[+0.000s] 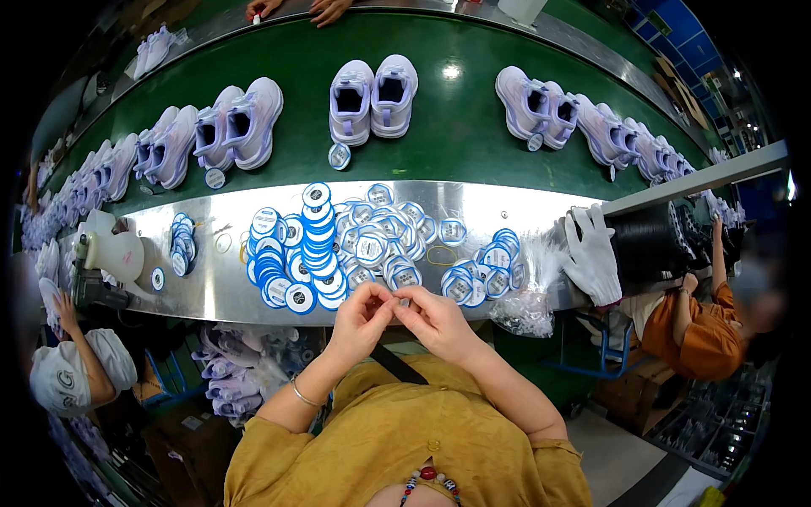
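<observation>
The left hand (363,314) and the right hand (432,321) are holding their fingertips close together; whether they are pinching something, I cannot tell. Round tags (372,248) are lying heaped on the counter (213,286), just beyond both hands.

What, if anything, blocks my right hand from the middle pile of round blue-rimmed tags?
Nothing visible: the middle pile of tags lies on the metal worktop just beyond your right hand.
</observation>
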`<control>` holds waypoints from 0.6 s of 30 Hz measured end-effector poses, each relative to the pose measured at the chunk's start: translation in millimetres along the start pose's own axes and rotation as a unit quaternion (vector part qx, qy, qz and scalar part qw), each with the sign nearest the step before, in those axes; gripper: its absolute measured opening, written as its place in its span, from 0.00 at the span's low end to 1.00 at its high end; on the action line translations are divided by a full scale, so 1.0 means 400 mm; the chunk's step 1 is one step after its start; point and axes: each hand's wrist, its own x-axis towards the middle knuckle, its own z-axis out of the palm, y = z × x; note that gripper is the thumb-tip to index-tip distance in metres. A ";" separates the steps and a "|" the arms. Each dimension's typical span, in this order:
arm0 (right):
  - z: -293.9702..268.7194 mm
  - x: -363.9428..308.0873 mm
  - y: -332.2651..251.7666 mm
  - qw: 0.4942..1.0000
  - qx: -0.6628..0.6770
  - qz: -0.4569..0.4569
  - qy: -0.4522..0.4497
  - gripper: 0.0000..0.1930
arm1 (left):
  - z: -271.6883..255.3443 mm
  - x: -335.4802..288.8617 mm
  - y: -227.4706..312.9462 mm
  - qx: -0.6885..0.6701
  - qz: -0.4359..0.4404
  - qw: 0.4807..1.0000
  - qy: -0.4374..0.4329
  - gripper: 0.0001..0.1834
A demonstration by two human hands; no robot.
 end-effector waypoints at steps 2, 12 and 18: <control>0.003 0.006 0.018 1.000 -0.007 0.014 -0.017 0.07 | -0.012 -0.005 -0.001 0.031 0.015 0.999 0.015 0.04; 0.034 0.058 0.025 0.999 -0.003 0.010 0.031 0.04 | -0.201 0.096 0.080 0.322 0.174 0.898 0.245 0.06; 0.038 0.071 0.027 1.000 -0.012 0.017 0.013 0.05 | -0.289 0.263 0.120 0.532 0.203 0.785 0.245 0.16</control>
